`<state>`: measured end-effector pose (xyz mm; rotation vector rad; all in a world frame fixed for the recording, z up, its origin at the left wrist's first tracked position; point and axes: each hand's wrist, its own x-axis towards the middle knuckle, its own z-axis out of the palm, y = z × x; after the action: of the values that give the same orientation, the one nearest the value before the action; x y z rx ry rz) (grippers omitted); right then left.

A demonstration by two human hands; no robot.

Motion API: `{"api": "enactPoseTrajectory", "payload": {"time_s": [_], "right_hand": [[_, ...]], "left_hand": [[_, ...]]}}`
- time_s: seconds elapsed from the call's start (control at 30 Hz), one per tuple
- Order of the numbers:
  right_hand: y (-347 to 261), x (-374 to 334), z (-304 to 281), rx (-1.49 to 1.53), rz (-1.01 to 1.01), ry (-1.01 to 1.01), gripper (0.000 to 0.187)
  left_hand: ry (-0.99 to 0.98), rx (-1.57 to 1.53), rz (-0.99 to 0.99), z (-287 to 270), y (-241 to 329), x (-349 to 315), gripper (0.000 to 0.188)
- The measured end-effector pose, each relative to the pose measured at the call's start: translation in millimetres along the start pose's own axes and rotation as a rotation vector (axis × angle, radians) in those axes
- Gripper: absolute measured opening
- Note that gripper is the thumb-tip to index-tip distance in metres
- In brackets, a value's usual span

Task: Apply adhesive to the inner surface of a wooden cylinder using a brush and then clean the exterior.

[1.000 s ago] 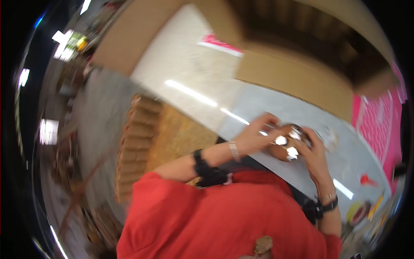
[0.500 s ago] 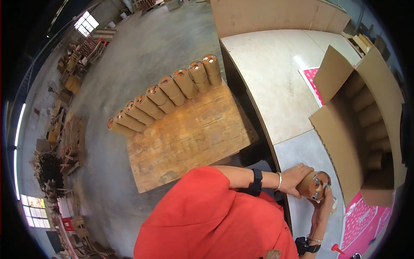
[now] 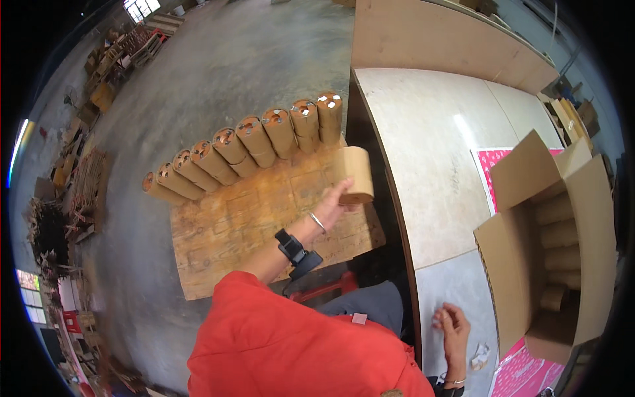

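My left hand (image 3: 338,202) grips a brown paper-wrapped roll (image 3: 354,171), fingers round its lower side. The roll hangs over the right part of a low wooden platform (image 3: 258,225), by the bench edge; its printed-looking end is hidden. Along the platform's far edge stands a row of similar rolls (image 3: 250,140), orange ends with small silvery and white patches facing up. Above the bench, my right hand (image 3: 454,325) is loosely curled with its fingers partly apart, and I see nothing held in it. A crumpled white scrap (image 3: 481,356) lies beside its wrist.
An open cardboard box (image 3: 516,291) with several brown rolls stands on the bench (image 3: 430,172) at right, over pink patterned sheets (image 3: 526,370). A wooden panel (image 3: 450,36) rises at the bench's far end. Part of a red stool (image 3: 324,288) shows below my left arm. Pallets (image 3: 89,188) line the far left.
Both hands held the roll over the bench before. Now my left hand has carried it left and away over the platform, and my right hand has let go, staying over the bench.
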<state>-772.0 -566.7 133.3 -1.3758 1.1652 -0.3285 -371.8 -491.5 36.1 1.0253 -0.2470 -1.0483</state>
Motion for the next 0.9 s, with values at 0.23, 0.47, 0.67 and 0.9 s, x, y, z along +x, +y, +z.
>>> {"api": "enactPoseTrajectory", "payload": {"time_s": [0.23, 0.47, 0.67, 0.9], "right_hand": [[22.6, 19.2, 7.3, -0.060, 0.087, 0.024, 0.016], [12.6, 24.5, 11.9, -0.090, 0.181, 0.116, 0.012], [4.3, 35.3, 10.2, -0.070, 0.268, 0.118, 0.016], [7.6, 35.2, 10.4, -0.058, 0.275, 0.122, 0.019]], "left_hand": [[0.317, -0.114, -0.319, -68.1, -7.0, 106.2, 0.060], [0.560, -0.172, -0.338, -87.1, -15.8, 180.4, 0.073], [0.659, -0.241, -0.294, -118.4, -17.9, 211.2, 0.086], [0.530, -0.096, -0.169, -128.0, -46.8, 197.0, 0.095]]}}
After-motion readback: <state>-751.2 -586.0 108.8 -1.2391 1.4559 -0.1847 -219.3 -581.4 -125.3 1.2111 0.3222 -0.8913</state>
